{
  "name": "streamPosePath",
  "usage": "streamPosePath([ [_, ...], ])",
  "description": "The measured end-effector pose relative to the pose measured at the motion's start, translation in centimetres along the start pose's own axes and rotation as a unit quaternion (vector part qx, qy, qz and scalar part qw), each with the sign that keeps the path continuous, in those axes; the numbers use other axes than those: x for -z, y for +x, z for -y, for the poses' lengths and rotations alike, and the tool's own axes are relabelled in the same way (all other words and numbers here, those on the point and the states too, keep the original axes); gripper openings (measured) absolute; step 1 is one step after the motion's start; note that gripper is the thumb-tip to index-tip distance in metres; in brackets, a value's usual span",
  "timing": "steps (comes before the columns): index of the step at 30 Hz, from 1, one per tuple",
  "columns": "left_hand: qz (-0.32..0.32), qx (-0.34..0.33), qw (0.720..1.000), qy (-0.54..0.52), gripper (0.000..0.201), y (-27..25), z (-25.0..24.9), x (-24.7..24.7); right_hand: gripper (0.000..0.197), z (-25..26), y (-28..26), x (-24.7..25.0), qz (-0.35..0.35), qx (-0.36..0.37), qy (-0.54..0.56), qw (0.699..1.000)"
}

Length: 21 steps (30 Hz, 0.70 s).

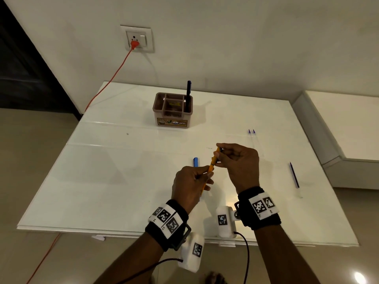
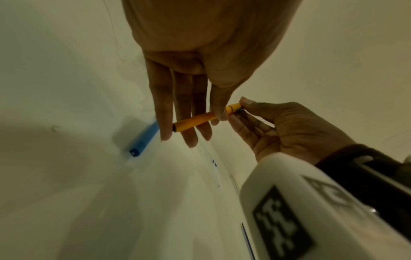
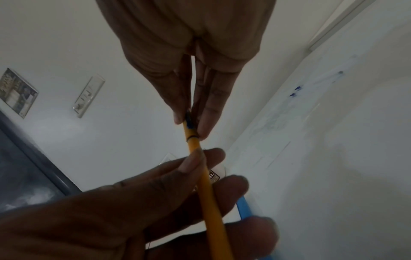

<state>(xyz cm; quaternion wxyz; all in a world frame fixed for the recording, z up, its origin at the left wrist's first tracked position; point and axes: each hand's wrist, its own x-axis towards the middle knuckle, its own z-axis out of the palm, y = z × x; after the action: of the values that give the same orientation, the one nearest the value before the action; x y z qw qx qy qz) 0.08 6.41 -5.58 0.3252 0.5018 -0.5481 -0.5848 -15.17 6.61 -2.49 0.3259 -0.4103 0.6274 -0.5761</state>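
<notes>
The person holds an orange pen (image 1: 213, 160) up in the air with both hands, just above the white table (image 1: 123, 181). The pen slants, with its far end higher and pointing away from the person.

The left hand (image 1: 190, 181) is curled round the lower part of the pen, with the thumb pressed on one side and the fingers on the other. The right hand (image 1: 240, 162) pinches the top end of the pen. Its fingertips (image 3: 206, 126) are squeezed together on the dark blue bit that sticks out there. The two hands are very close, nearly touching.

A blue cap (image 1: 195, 162) lies flat on the table, just beside the left hand and a little behind it.

Farther back on the table stands a brown box (image 1: 173, 117) with little slots inside. A dark pen (image 1: 188, 89) stands up straight in the slot at the right side of the box.

To the right, well away from the hands, two thin clear tubes (image 1: 251, 138) with blue tips lie side by side. Nearer the right edge lies a thin blue stick (image 1: 294, 175).

On the wall behind, an orange plug (image 1: 134, 44) sits in a white socket, and its orange cord (image 1: 110, 80) runs down to the floor
</notes>
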Motion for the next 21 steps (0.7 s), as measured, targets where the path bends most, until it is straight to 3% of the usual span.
streamPosePath([
  [7,-0.023,-0.028,0.999,-0.008,0.025,0.5,-0.9,0.8,0.038,1.1,-0.5,-1.2,0.009,0.012,0.004,1.0],
  [12,-0.051,-0.047,0.997,-0.019,0.027,1.2,-2.5,1.9,0.038,2.7,0.8,-2.7,-0.005,0.034,-0.018,0.999],
  [16,-0.095,-0.108,0.989,0.022,0.022,4.8,-4.6,3.8,0.028,4.8,4.8,-4.4,-0.006,0.084,-0.068,0.994],
  [21,-0.137,-0.184,0.963,0.144,0.023,9.9,-9.0,6.3,0.027,9.0,12.3,-6.4,-0.05,0.15,-0.054,0.986],
])
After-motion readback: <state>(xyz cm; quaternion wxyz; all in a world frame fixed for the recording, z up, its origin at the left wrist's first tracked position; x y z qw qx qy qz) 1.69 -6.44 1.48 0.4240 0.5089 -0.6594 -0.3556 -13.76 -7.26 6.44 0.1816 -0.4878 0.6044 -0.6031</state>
